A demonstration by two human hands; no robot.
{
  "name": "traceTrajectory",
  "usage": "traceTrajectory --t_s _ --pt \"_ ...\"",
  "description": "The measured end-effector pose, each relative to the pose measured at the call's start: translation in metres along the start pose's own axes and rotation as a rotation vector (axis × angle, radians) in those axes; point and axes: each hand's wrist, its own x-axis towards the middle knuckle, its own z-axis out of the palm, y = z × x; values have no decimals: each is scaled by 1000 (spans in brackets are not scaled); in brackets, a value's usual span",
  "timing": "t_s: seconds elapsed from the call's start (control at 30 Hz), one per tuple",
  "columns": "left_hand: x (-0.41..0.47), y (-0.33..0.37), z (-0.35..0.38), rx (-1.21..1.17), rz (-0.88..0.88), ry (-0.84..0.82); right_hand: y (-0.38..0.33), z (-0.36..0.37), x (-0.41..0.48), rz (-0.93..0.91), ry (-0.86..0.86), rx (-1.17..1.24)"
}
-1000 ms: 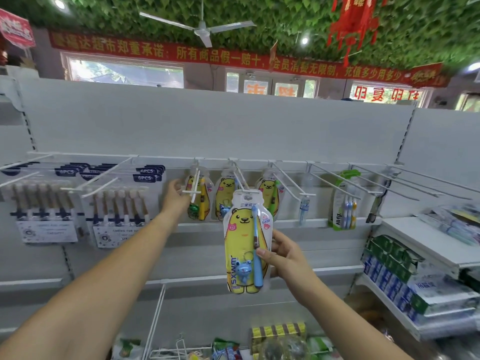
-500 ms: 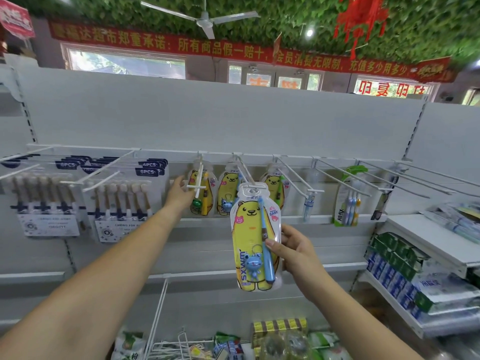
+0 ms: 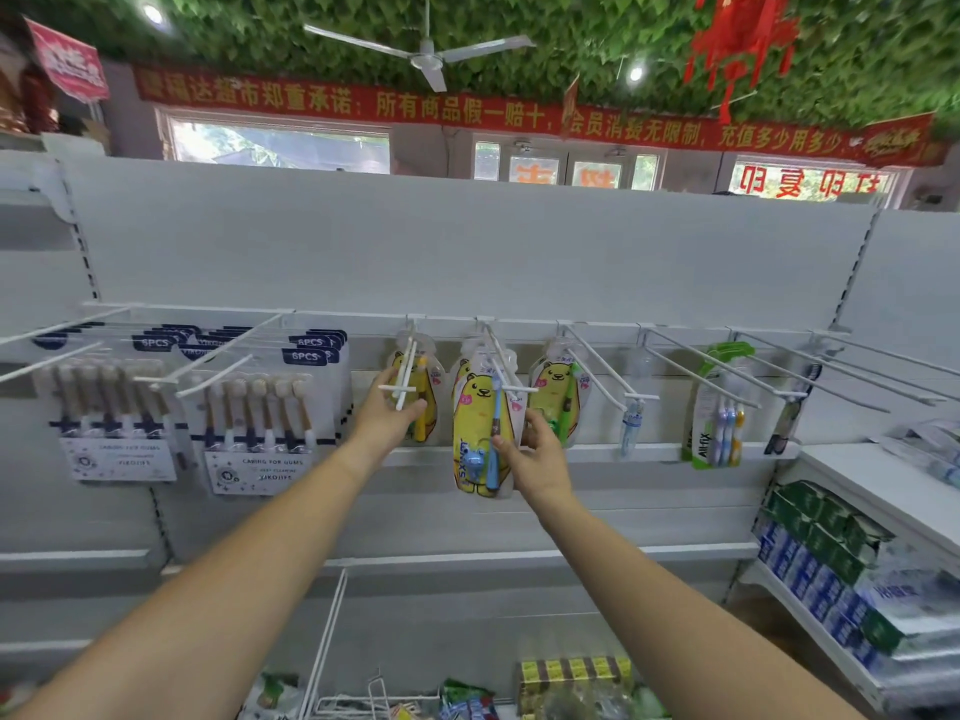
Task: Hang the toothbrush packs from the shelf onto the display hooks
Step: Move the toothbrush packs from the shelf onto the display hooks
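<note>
Head view: the right hand [image 3: 540, 454] grips a yellow bear toothbrush pack [image 3: 475, 433] by its lower right edge, thumb across the front and fingers curled behind. The pack hangs upright just below the frame's centre, with a blue brush showing in its blister. Its top reaches up against the wire of the middle display hook [image 3: 518, 389] — whether the hanging hole is over the wire cannot be told. Close by, at 9 o'clock from the pack, the left hand [image 3: 387, 418] is raised with fingers loosely spread, holding nothing. It sits just behind the crossbar tip of the neighbouring hook [image 3: 404, 379], and contact with that hook cannot be made out. A second bear pack [image 3: 434, 366] hangs at the back of this hook, partly hidden by the hand. At 3 o'clock from the held pack, a third bear pack [image 3: 558, 387] with a green brush hangs on the next hook. Far toward 9 o'clock, six-brush packs [image 3: 254, 407] fill two hooks — toward 3 o'clock a green-topped pack [image 3: 719, 407] hangs alone, and boxed goods [image 3: 821, 553] sit stacked on a side shelf at 4 o'clock
</note>
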Motion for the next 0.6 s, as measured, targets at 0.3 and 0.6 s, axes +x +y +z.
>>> traceTrajectory --t_s 0.3,0.6 --pt "-13 9 9 173 -16 -34 13 7 68 92 -6 -388" --pt "-21 -7 3 471 -6 -176 17 -20 47 228 -273 -781"
